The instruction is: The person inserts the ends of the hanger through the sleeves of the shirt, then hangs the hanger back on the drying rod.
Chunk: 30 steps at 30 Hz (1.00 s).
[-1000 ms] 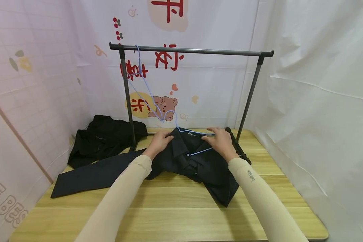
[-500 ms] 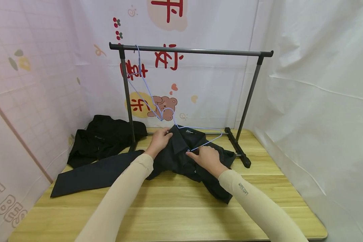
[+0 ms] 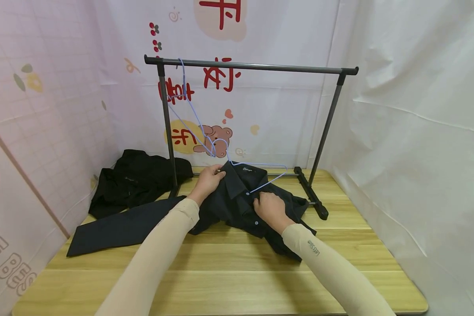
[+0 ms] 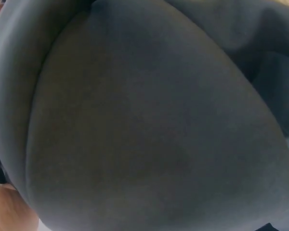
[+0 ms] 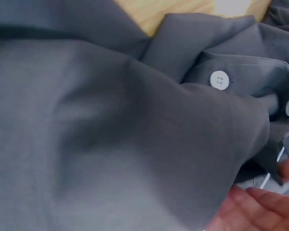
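Observation:
A black button-up shirt (image 3: pixel 225 206) lies on the table, its left-hand sleeve stretched out flat. My left hand (image 3: pixel 210 179) grips the shirt at the shoulder beside the collar; the left wrist view is mostly dark cloth, with part of that hand (image 4: pixel 9 209) in the lower left corner. A light blue wire hanger (image 3: pixel 260 164) stands partly in the neck opening, its hook above the collar and its right end outside the cloth. My right hand (image 3: pixel 270 210) holds the shirt's front near the buttons. White buttons (image 5: pixel 219 80) show on the placket in the right wrist view.
A black clothes rack (image 3: pixel 253 66) stands at the back, with another blue hanger (image 3: pixel 195 115) on its bar at the left. A second dark garment (image 3: pixel 136 184) lies bunched at the back left. Fabric walls enclose the wooden table (image 3: pixel 221 285).
My right hand has gone from the hanger's right side down and left to the shirt front, and the hanger's right end has come into sight. The left hand has hardly moved.

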### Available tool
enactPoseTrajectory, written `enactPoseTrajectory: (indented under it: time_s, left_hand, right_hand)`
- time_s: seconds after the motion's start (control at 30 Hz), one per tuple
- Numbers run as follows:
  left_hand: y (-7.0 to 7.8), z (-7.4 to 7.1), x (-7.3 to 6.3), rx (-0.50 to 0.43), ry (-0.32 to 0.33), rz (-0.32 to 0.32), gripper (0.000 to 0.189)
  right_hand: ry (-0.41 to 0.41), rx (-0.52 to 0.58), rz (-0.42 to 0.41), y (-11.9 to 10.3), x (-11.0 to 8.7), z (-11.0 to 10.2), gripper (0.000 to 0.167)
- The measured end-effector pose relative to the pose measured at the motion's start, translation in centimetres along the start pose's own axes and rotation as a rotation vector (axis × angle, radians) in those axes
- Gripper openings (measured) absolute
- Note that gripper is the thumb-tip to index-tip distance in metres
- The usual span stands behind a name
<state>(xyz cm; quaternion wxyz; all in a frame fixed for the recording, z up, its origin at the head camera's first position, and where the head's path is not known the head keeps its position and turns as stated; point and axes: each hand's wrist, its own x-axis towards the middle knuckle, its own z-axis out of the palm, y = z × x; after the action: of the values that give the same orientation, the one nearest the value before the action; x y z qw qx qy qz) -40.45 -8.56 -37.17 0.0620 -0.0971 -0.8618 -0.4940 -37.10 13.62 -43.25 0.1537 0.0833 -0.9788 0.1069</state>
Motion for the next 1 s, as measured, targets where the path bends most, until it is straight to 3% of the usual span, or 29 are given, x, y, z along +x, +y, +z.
enactPoseTrajectory:
  time_s: [0.2,0.3,0.43,0.57,0.67,0.77,1.0]
  left_hand:
    - [0.2,0.1,0.0,-0.026,-0.007,-0.022,0.035]
    - [0.2,0.0,0.0,-0.037,-0.011,-0.025,0.036]
    - [-0.2,-0.5,0.0,-0.060,-0.019,-0.008,0.035]
    - [-0.9,-1.4,-0.1,-0.068,-0.019,0.008,0.033]
    - [-1.3,-1.9,-0.4,-0.076,-0.025,0.010,0.032]
    - [-1.6,-2.1,-0.6,-0.076,-0.028,0.026,0.034]
    - [-2.2,-1.5,-0.5,-0.022,0.009,0.068,0.046]
  right_hand:
    - [0.027,-0.060,-0.093,0.4,-0.1,0.7,0.020]
    - [0.039,-0.066,-0.085,0.8,-0.1,0.8,0.023]
    - [0.097,0.116,0.029,2.1,0.5,0.4,0.027]
    - [0.121,0.426,0.250,4.0,1.3,-0.8,0.038]
    - [0.144,0.590,0.386,5.4,1.7,-1.8,0.039]
    - [0.181,0.656,0.430,6.4,2.1,-2.6,0.039]
    - [0.291,0.657,0.439,6.7,2.5,-3.7,0.037]
